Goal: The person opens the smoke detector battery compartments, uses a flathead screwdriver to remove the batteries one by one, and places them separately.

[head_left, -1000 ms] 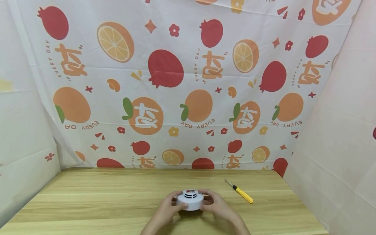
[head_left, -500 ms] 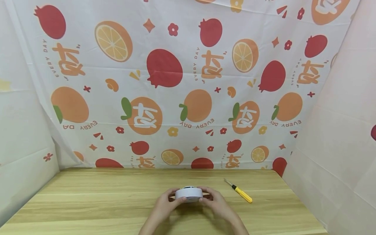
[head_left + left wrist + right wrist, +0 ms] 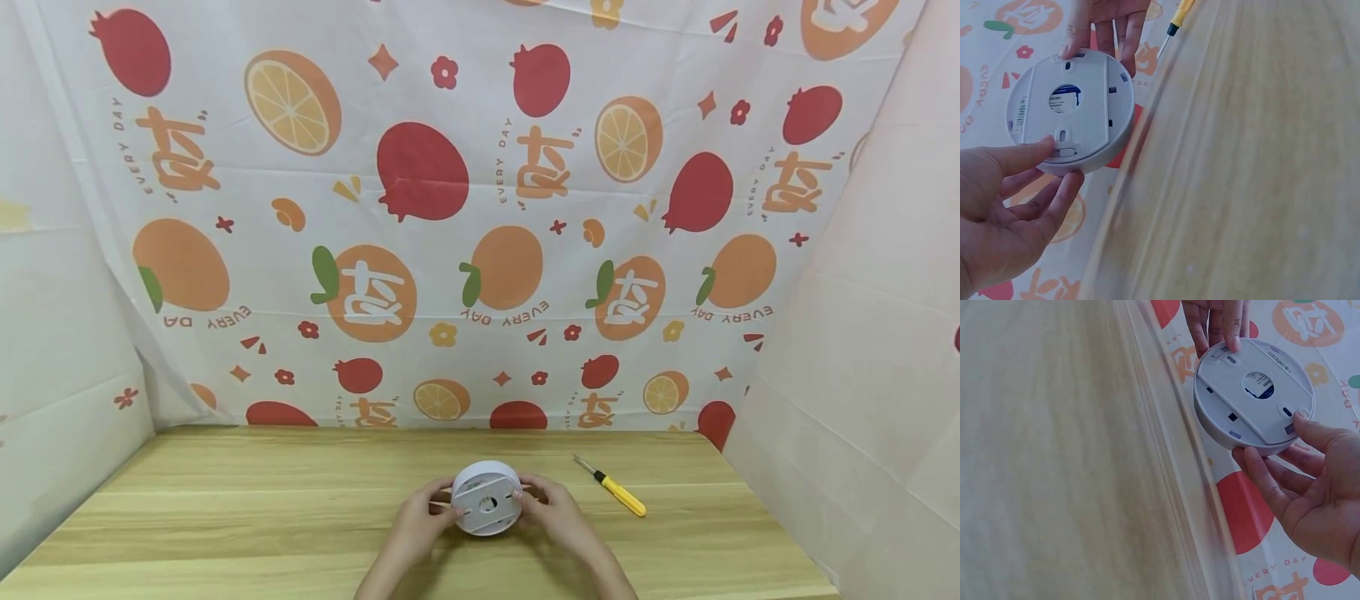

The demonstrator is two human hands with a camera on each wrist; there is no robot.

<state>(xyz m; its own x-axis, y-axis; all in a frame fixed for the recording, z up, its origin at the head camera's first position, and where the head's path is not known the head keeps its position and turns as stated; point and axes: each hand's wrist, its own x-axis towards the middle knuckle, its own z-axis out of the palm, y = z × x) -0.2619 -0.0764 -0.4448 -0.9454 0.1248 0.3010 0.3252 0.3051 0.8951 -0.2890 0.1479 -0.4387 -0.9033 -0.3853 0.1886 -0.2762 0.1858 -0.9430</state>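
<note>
A round white smoke detector (image 3: 474, 502) is held up off the table between both hands, its flat back turned toward the head camera. That back has a central hole, slots and a mounting plate; through the hole in the left wrist view a label (image 3: 1063, 100) shows. My left hand (image 3: 417, 518) grips the left edge, thumb on the back plate and fingers behind the rim. On the opposite edge my right hand (image 3: 558, 512) grips in the same way, its thumb near a slot in the right wrist view. The detector's vented front is hidden.
To the right of the hands, a yellow-handled screwdriver (image 3: 621, 496) lies on the wooden table (image 3: 262, 508). A fruit-printed cloth (image 3: 450, 350) hangs behind the table's far edge, with pale sheets at both sides.
The smoke detector has been tipped over in both hands, from vented front up to its back facing the head camera. The screwdriver has stayed in place.
</note>
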